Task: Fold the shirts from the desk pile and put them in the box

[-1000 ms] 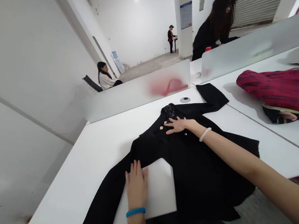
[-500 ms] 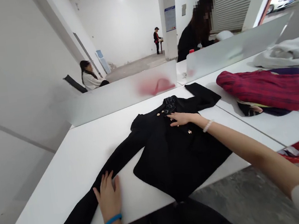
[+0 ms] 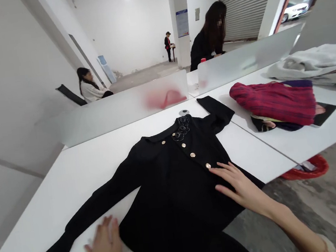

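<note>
Black and long-sleeved, a buttoned jacket [image 3: 172, 186] lies flat on a white counter [image 3: 70, 179], its long axis running away from the person. Its collar [image 3: 157, 138], with black flower appliqués [image 3: 182, 126], points to the far side, and its lower body reaches the near edge, where it blends into dark at the bottom of the view. Gold buttons [image 3: 192, 155] run down its front. One sleeve [image 3: 55, 234] stretches toward the lower left of the jacket, while the other sleeve [image 3: 216, 109] bends up beside the collar. The right hand [image 3: 239, 184] is nearer the buttons and rests open, fingers spread and palm down, on the jacket's front edge, gripping nothing. The left hand [image 3: 105, 250] is open too, with slightly curved fingers at the jacket's near left, between the long sleeve and the body; it holds nothing that can be seen. Right of the jacket, a red striped garment [image 3: 272, 103] sits on dark patterned cloth [image 3: 266, 124], with a crumpled pale grey garment [image 3: 310, 61] beyond. Below that side, a red bin [image 3: 305, 169] on the concrete floor [image 3: 318, 205] holds a few scraps. Beyond the jacket, past a frosted divider [image 3: 123, 107], one person in black [image 3: 206, 35] stands and another person in white [image 3: 90, 88] sits.
</note>
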A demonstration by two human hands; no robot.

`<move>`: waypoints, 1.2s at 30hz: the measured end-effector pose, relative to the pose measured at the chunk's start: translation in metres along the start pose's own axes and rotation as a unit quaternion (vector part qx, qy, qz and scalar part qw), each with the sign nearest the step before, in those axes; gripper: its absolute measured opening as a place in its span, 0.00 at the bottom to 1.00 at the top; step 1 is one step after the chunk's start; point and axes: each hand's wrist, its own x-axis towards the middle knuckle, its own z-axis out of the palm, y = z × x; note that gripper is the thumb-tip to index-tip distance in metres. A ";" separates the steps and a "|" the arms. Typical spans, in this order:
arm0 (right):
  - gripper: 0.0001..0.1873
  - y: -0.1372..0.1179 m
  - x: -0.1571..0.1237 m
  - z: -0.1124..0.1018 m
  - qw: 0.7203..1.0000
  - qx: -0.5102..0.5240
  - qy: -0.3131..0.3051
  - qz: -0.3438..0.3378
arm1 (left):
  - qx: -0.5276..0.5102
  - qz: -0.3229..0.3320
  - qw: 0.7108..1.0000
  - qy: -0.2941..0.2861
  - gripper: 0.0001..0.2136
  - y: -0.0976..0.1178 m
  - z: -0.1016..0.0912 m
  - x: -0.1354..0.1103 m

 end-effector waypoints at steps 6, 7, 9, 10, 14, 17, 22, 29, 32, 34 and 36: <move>0.43 -0.020 0.021 0.009 0.994 -0.001 -0.095 -0.061 | -0.007 0.112 0.993 -0.043 0.21 -0.007 0.022 -0.040; 0.41 -0.023 0.029 0.012 0.994 -0.004 -0.093 -0.061 | -0.010 0.086 0.995 -0.038 0.22 -0.004 0.021 -0.032; 0.35 -0.029 0.046 0.022 0.996 -0.013 -0.076 -0.053 | -0.022 0.038 0.998 -0.036 0.25 0.005 0.014 -0.008; 0.32 -0.033 0.054 0.027 0.997 -0.014 -0.064 -0.047 | -0.030 0.022 0.999 -0.035 0.24 0.010 0.009 0.005; 0.24 -0.040 0.069 0.037 0.997 0.074 -0.013 -0.023 | -0.082 -0.019 0.996 -0.008 0.17 0.039 -0.016 0.019; 0.23 -0.037 0.060 0.029 0.976 0.204 0.079 0.006 | -0.152 0.022 0.988 0.033 0.15 0.067 -0.029 -0.015; 0.23 -0.018 0.033 -0.001 0.919 0.281 0.242 0.133 | -0.257 0.240 0.921 -0.166 0.27 0.112 -0.031 -0.080; 0.33 0.028 0.008 -0.006 0.974 0.144 0.138 0.104 | -0.150 0.257 0.938 -0.178 0.25 0.089 -0.005 -0.085; 0.40 0.025 0.009 -0.003 0.991 0.069 0.078 0.082 | -0.033 0.321 0.938 -0.125 0.28 0.068 0.008 -0.081; 0.41 0.012 0.013 -0.006 0.992 0.055 0.071 0.083 | 0.018 0.351 0.929 -0.119 0.30 0.060 0.013 -0.079; 0.42 -0.004 0.017 -0.015 0.993 0.043 0.088 0.063 | 0.042 0.361 0.924 -0.115 0.31 0.056 0.014 -0.078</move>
